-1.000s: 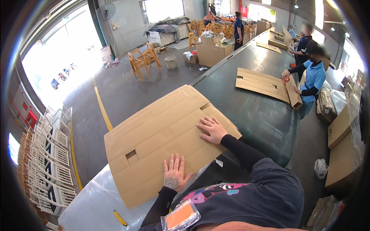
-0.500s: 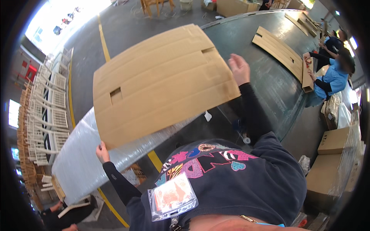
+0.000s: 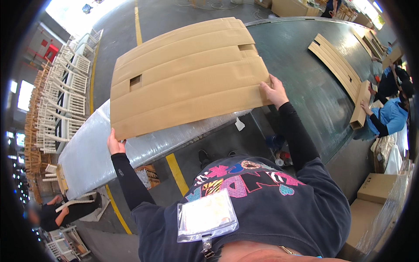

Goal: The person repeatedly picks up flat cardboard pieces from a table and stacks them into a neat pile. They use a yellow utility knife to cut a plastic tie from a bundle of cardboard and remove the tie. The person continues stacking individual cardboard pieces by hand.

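While the flat cardboard sheet (image 3: 187,74) hangs lifted above the plastic-wrapped bundle (image 3: 131,148), the left hand (image 3: 115,144) pinches its near left corner and the right hand (image 3: 275,91) curls shut over its right edge. With grips so far apart, the creased sheet could sag or fold, or perhaps slip from the left fingers, whose hold looks slight.

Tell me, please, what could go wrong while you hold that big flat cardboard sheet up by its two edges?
The cardboard sheet is wide and creased, held only at its near corners by the left hand and right hand; it may sag or fold along a crease and slip. Its far part hides the dark table beneath, so it could snag there. The plastic-wrapped panel lies close under the left edge and could catch it.
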A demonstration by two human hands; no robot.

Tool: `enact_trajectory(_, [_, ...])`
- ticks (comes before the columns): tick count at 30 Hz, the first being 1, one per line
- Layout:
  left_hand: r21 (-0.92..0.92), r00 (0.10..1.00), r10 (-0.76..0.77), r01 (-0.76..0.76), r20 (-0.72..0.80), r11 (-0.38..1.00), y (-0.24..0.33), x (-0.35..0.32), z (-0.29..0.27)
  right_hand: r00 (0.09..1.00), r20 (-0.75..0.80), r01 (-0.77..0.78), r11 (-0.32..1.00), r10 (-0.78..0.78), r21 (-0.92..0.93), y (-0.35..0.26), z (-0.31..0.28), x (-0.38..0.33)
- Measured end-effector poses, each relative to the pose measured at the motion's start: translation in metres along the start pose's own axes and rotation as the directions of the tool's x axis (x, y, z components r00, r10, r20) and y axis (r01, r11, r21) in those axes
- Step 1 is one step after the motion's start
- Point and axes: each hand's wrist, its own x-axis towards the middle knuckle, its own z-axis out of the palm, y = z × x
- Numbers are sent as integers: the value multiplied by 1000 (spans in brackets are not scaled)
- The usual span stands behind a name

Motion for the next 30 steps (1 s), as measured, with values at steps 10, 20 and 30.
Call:
enact_trajectory(10, [517, 990, 136, -140, 46, 844, 21, 28, 1, 997, 60, -49, 998, 46, 44, -5, 16, 59])
enact_trajectory(20, [977, 931, 364, -51, -29, 209, 15, 33, 5, 993, 43, -86, 931, 108, -356, -20, 31, 43])
enact_trajectory(30, [999, 921, 386, 36, -49, 41, 34, 24, 17, 994, -31, -107, 969, 103, -221, -23, 29, 44])
